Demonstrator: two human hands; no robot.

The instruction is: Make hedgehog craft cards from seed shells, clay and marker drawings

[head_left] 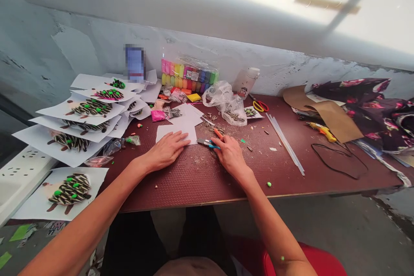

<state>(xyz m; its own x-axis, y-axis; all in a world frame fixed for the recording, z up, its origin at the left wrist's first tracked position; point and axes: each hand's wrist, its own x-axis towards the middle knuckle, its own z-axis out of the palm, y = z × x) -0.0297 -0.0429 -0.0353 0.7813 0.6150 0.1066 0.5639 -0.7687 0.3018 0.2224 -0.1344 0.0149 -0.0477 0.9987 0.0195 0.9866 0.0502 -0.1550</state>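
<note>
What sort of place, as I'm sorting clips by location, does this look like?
Probably a small craft workspace, judging by the stacked seed-covered hedgehog pictures, multicoloured modelling-clay pack and yellow hot-glue gun.

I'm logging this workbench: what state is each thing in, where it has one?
Left hand: flat on paper
Right hand: gripping blue-handled tool
Bottle: upright, lidded
Scissors: lying, opening unclear
Glue gun: laid down
Glue sticks: lying side by side
Clay pack: propped upright
Hedgehog pictures: most stacked

Paper [175, 128]: frame centre, under left hand [168, 148]
Paper stack [86, 120]: left of frame
Glue gun [323, 131]: right of frame, on desk [200, 185]
</note>
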